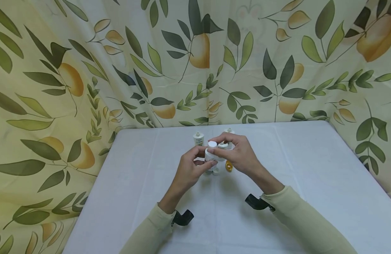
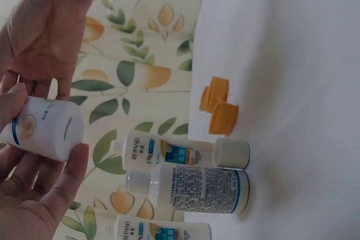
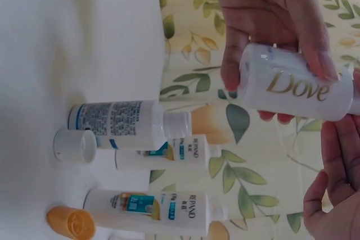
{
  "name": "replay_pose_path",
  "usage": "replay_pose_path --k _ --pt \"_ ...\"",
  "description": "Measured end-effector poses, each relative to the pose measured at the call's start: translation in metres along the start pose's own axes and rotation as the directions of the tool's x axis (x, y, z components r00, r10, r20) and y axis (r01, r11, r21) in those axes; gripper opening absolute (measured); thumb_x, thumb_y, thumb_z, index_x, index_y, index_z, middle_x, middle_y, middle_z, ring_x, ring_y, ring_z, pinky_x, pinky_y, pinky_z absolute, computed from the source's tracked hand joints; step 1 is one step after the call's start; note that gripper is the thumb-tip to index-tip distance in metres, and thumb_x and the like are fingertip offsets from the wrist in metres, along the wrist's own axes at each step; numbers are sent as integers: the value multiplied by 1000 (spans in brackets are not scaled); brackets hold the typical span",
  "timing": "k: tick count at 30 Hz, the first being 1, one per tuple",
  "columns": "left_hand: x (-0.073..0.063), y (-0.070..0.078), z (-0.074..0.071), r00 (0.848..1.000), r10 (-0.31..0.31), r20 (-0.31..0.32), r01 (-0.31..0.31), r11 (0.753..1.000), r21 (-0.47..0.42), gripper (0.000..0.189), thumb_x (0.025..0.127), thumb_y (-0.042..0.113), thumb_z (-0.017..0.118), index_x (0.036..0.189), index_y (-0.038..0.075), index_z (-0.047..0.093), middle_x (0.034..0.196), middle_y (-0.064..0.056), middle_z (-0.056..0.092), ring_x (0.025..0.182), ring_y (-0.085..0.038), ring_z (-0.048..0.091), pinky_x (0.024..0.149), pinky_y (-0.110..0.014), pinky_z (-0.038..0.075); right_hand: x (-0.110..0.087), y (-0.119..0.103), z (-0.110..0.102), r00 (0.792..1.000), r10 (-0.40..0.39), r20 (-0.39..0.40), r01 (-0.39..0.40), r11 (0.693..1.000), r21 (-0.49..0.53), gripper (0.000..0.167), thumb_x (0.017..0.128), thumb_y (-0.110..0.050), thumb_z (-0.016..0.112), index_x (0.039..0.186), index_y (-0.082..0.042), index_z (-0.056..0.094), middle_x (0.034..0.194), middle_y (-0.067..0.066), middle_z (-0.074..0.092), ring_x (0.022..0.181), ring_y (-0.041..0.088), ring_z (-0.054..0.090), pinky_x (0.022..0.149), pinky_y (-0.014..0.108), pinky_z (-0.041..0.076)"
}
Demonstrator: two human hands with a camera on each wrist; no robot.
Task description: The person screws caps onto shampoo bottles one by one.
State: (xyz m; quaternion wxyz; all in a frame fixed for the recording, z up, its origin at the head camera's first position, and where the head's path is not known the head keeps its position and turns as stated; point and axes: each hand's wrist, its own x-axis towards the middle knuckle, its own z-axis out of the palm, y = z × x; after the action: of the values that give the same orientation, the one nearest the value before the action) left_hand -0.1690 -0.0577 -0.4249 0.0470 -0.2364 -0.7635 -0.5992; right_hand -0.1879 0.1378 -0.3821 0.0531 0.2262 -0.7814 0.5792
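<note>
A white Dove bottle (image 3: 292, 85) is held upright above the table, between both hands. My left hand (image 1: 190, 167) grips its body, fingers and thumb round the sides. At its top, the fingers and thumb of my right hand (image 1: 240, 151) pinch the white cap (image 1: 212, 144). In the right wrist view the cap is mostly cut off at the edge. Below stand two white Repand bottles (image 2: 174, 153) with narrow bare nozzles, and a white bottle (image 2: 194, 189) with a dense text label.
Near the bottles lie a loose white cap (image 2: 232, 154) and orange caps (image 3: 70, 223). The table (image 1: 135, 197) has a white cloth cover. A curtain (image 1: 195, 88) printed with leaves and fruit hangs behind its far edge.
</note>
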Motion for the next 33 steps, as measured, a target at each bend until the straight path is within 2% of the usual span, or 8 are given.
replay_pose_path --k 3,4,8,10,15,22,27,33 --pt "0 1 -3 1000 -20 15 19 1000 17 39 90 16 79 125 9 64 115 -4 67 103 -17 64 84 -28 61 0 3 1 999 30 25 -30 999 14 25 87 -23 83 108 -11 76 106 0 73 99 22 65 80 35 58" --pt "0 1 -4 999 -26 22 26 1000 14 40 90 16 80 125 9 64 116 -4 67 104 -18 64 84 -27 61 1 3 1 998 40 38 -40 999 17 26 88 -24 82 110 -12 75 109 -1 73 103 22 64 85 40 57" --pt "1 0 -8 998 -45 35 45 999 0 42 89 13 80 127 10 64 122 -2 66 110 -17 64 88 -26 60 2 4 -1 993 60 101 -63 998 29 27 89 -27 80 113 -16 74 117 -2 71 116 18 61 102 59 47" --pt "1 -1 -9 998 -45 39 46 999 -10 43 88 11 80 127 10 63 124 -2 65 112 -17 64 89 -27 60 3 4 -2 991 59 122 -62 998 23 26 90 -28 79 114 -20 74 118 -3 71 120 17 59 108 63 41" --pt "0 -3 -10 997 -66 47 68 997 -36 45 88 8 80 129 9 62 127 -3 64 114 -19 63 92 -27 58 4 3 -2 986 44 162 -51 998 36 24 90 -25 79 112 -18 74 116 -4 71 119 17 59 109 64 39" --pt "-4 -8 -12 992 -110 66 115 991 -74 46 88 7 80 129 9 60 130 -4 61 117 -22 61 95 -29 57 4 6 3 979 50 198 -60 997 43 23 89 -22 80 111 -18 74 114 -2 71 115 20 59 103 63 41" --pt "-9 -13 -15 987 -130 92 139 986 -95 47 89 9 79 131 10 58 132 -4 58 119 -23 58 97 -31 57 3 9 5 975 43 217 -53 998 40 23 89 -20 80 111 -17 74 114 -1 71 116 21 58 107 63 38" --pt "-13 -19 -20 988 -126 94 134 987 -84 46 89 12 80 130 13 60 133 -2 58 119 -23 59 97 -29 56 3 9 8 969 59 239 -69 997 34 25 87 -23 82 111 -20 74 114 -4 71 117 21 59 105 56 42"
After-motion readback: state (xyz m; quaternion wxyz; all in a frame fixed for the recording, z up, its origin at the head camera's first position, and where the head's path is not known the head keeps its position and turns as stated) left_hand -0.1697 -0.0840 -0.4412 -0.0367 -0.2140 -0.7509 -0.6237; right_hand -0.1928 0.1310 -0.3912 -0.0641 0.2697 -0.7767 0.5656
